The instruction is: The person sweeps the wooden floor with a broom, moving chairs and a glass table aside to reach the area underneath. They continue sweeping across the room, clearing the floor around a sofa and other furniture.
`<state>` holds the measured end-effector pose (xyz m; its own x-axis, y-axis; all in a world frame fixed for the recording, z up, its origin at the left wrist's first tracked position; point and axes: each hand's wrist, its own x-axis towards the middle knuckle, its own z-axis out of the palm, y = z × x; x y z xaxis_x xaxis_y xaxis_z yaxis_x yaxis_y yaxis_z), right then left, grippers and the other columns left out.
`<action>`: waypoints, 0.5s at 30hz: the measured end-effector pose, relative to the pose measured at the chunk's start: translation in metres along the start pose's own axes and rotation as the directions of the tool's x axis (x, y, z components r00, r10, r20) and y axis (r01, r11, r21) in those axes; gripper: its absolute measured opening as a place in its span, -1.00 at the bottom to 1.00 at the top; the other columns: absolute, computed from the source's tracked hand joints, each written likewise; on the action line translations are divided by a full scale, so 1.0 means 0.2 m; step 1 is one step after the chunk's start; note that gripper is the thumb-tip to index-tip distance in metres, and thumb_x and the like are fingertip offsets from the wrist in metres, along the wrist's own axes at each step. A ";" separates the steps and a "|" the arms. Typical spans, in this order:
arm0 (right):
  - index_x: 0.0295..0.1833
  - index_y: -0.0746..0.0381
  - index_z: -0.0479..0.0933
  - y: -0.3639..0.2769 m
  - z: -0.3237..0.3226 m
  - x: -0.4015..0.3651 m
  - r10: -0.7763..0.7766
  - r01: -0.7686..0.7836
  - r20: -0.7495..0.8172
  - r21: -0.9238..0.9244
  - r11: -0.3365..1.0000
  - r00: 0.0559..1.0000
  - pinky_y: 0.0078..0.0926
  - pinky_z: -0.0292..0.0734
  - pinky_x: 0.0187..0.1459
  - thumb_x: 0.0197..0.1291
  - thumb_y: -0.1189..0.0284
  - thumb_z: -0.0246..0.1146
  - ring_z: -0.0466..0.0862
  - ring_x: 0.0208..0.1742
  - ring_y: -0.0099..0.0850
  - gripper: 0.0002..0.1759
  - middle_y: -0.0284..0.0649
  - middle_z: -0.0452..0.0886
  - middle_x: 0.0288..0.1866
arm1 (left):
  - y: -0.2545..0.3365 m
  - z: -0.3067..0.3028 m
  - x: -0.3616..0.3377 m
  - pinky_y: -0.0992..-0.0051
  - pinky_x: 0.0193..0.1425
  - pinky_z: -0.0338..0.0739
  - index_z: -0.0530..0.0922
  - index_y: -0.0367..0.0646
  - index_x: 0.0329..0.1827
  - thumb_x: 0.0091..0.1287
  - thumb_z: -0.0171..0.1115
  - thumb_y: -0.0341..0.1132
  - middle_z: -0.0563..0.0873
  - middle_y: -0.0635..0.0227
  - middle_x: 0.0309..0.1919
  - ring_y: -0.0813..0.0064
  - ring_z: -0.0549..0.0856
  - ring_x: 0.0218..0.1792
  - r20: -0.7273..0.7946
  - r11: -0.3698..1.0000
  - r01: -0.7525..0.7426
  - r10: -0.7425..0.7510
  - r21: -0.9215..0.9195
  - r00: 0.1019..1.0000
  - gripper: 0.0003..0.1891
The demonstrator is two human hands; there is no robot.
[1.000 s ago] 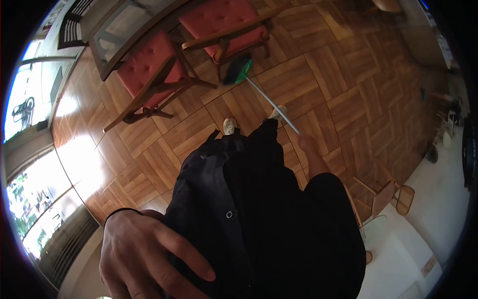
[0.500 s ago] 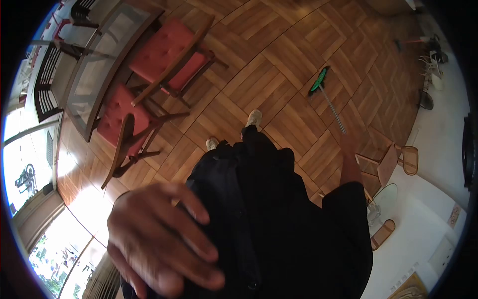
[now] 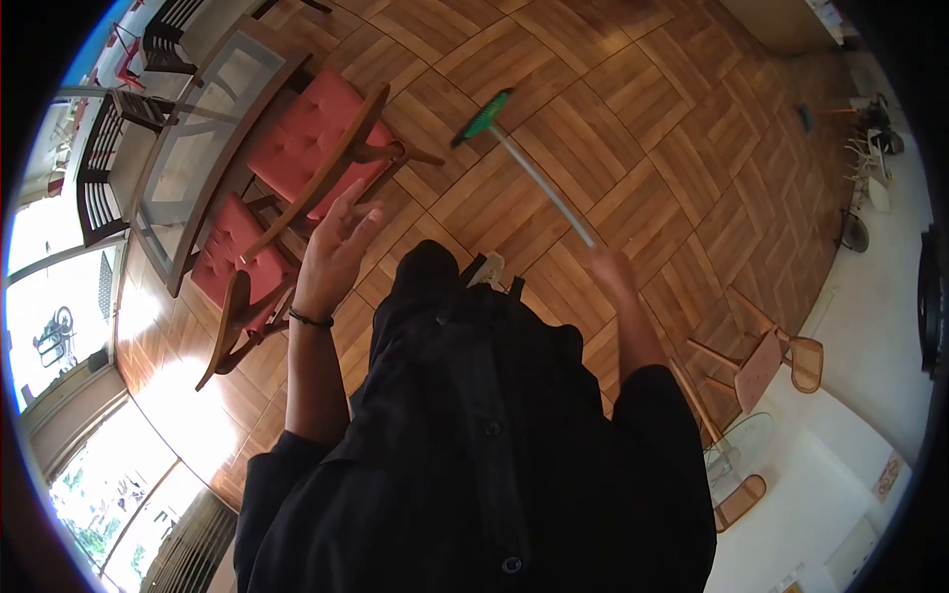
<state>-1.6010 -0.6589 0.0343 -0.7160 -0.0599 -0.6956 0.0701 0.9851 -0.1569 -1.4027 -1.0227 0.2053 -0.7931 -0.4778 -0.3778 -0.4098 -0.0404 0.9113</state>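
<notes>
A broom with a green head [image 3: 483,117] and a grey pole reaches across the brown wood-patterned floor [image 3: 593,128]. My right hand [image 3: 615,274], slightly blurred, is closed round the top of its pole. The bristles point toward the upper left, near a leg of a red chair. My left hand [image 3: 342,247] is raised beside the red cushioned chair [image 3: 306,128], empty, its fingers apart, with a dark band on the wrist. Whether that hand touches the chair cannot be told, but it looks to be in front of it.
A glass-topped table [image 3: 188,158] stands behind two red chairs at the left, with dark slatted chairs [image 3: 99,168] beyond. At the lower right are a small wooden chair [image 3: 756,371] and a round glass table [image 3: 741,445]. Pots and a dustpan line the right wall.
The broom head has moved left across the floor, along with my right hand. My left hand has gone from low near the camera to farther forward, by the red chairs, with its fingers spread.
</notes>
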 end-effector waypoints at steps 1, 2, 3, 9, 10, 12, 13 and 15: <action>-0.06 0.31 0.56 -0.12 0.04 0.08 -0.012 0.011 0.023 0.033 0.999 1.000 -0.20 0.43 -0.04 0.30 0.06 -0.08 0.57 0.00 -0.07 -0.46 0.06 0.58 -0.05 | -0.02 -0.02 0.04 0.51 0.06 0.45 0.19 -0.29 0.35 0.35 0.11 -0.18 0.60 0.21 0.00 0.45 0.60 -0.06 -0.027 0.999 0.017 -0.016 0.046 1.000 -0.41; -0.07 0.32 0.56 -0.25 0.07 0.16 -0.022 0.022 0.074 0.006 1.000 0.997 -0.20 0.43 -0.03 0.31 0.06 -0.10 0.57 0.00 -0.07 -0.45 0.05 0.58 -0.05 | -0.03 -0.04 0.08 0.51 0.03 0.47 0.20 -0.27 0.35 0.35 0.11 -0.18 0.60 0.22 -0.01 0.47 0.61 -0.07 -0.066 0.999 0.032 -0.030 0.026 0.997 -0.42; -0.07 0.33 0.56 -0.38 0.09 0.22 -0.029 0.032 0.126 -0.021 0.999 0.992 -0.20 0.43 -0.02 0.32 0.06 -0.12 0.56 0.01 -0.06 -0.44 0.05 0.58 -0.05 | -0.05 -0.06 0.13 0.51 -0.01 0.49 0.21 -0.24 0.34 0.35 0.11 -0.18 0.60 0.23 -0.01 0.48 0.61 -0.08 -0.103 0.999 0.048 -0.047 0.004 0.994 -0.43; -0.01 0.31 0.53 -0.86 0.18 0.50 -0.026 0.044 0.179 -0.094 0.995 0.983 -0.15 0.38 0.05 0.33 0.06 -0.16 0.53 0.05 -0.06 -0.43 0.05 0.56 0.00 | -0.10 -0.20 0.60 0.40 -0.05 0.52 0.28 -0.20 0.29 0.30 0.15 -0.14 0.60 0.15 -0.01 0.35 0.65 -0.09 -0.331 0.964 0.049 0.041 0.260 0.943 -0.44; 0.00 0.30 0.53 -0.86 0.17 0.52 -0.016 0.032 0.160 -0.094 0.995 0.987 -0.13 0.37 0.06 0.32 0.07 -0.16 0.54 0.05 -0.06 -0.44 0.03 0.57 0.00 | -0.12 -0.22 0.71 0.36 -0.04 0.51 0.28 -0.20 0.28 0.29 0.15 -0.13 0.60 0.13 -0.01 0.29 0.65 -0.09 -0.375 0.928 0.063 0.086 0.367 0.923 -0.44; 0.02 0.28 0.53 -0.79 0.12 0.54 -0.011 0.024 0.111 -0.122 0.992 0.994 -0.11 0.36 0.06 0.32 0.08 -0.16 0.54 0.04 -0.05 -0.46 0.00 0.58 0.00 | -0.26 -0.28 0.95 0.25 0.02 0.46 0.35 -0.22 0.21 0.25 0.17 -0.08 0.60 0.06 -0.01 0.13 0.60 -0.01 -0.402 0.853 0.043 0.200 0.520 0.893 -0.45; 0.04 0.27 0.52 -0.72 0.08 0.55 -0.022 0.036 0.089 -0.156 0.987 0.996 -0.11 0.37 0.06 0.31 0.09 -0.15 0.54 0.04 -0.05 -0.46 0.01 0.58 0.00 | -0.29 -0.29 1.05 0.24 0.03 0.45 0.37 -0.22 0.18 0.25 0.17 -0.07 0.60 0.06 -0.02 0.11 0.58 0.00 -0.414 0.839 0.074 0.188 0.540 0.891 -0.47; 0.05 0.26 0.52 -0.56 -0.07 0.55 0.116 -0.068 0.136 -0.313 0.947 0.984 -0.14 0.39 0.06 0.30 0.10 -0.14 0.54 0.05 -0.04 -0.48 0.01 0.58 0.00 | -0.36 -0.30 1.18 0.21 0.05 0.42 0.40 -0.21 0.14 0.26 0.14 -0.03 0.60 0.07 -0.02 0.09 0.56 0.02 -0.409 0.832 0.138 0.114 0.537 0.905 -0.49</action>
<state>-1.6981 -0.7742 -0.0149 -0.6019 0.0333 -0.7979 -0.1023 0.9877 0.1185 -1.5332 -1.1853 0.0600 -0.5802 -0.7962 -0.1715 -0.6927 0.3716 0.6182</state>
